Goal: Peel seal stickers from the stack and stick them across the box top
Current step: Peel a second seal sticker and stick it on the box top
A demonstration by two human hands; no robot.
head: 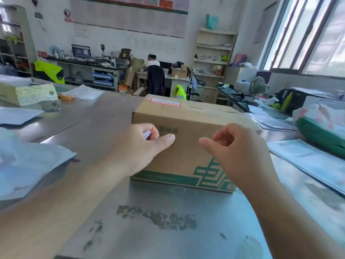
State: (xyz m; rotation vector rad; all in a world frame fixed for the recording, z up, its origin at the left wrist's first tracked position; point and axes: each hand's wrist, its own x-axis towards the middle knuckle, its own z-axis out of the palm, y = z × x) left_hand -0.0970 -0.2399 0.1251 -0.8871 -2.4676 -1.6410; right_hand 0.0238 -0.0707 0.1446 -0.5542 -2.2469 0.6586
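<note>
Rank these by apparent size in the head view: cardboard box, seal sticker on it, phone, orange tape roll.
1. cardboard box
2. seal sticker and phone: look alike, unranked
3. orange tape roll

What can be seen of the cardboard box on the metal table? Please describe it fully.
The cardboard box is brown, closed and upright on the metal table, with green printing along the bottom of its near face. A red and white sticker lies on the left part of its top. The left hand, pinching a small white and red piece, and the right hand are in front of the near face; whether they touch it cannot be told.
</note>
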